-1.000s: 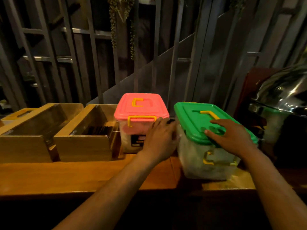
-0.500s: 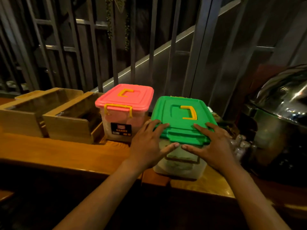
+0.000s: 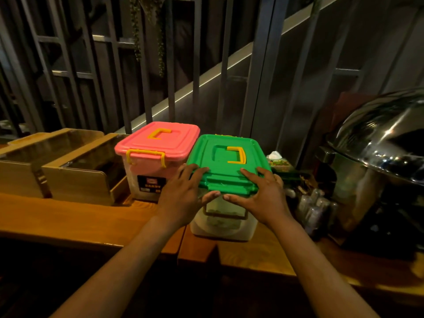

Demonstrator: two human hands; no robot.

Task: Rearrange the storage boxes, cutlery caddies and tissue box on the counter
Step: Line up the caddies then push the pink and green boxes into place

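Observation:
A clear storage box with a green lid (image 3: 226, 157) stands on the wooden counter (image 3: 68, 216), close beside a clear box with a pink lid (image 3: 160, 140). Both have yellow handles. My left hand (image 3: 183, 196) grips the green lid's near-left corner, fingers on top and thumb under the front rim. My right hand (image 3: 261, 196) grips the near-right corner the same way. Two wooden cutlery caddies (image 3: 75, 180) stand left of the pink box. A tissue box (image 3: 278, 162) with a white tissue showing sits behind the green box, to its right.
A large steel chafing dish with a domed lid (image 3: 378, 145) fills the right side. Small jars or shakers (image 3: 314, 205) stand between it and the green box. Dark metal railings rise behind the counter. The counter's front edge runs just below my wrists.
The green box has been turned and slid close against the pink box. Both hands shifted from its side and top to the lid's front rim. The view moved nearer.

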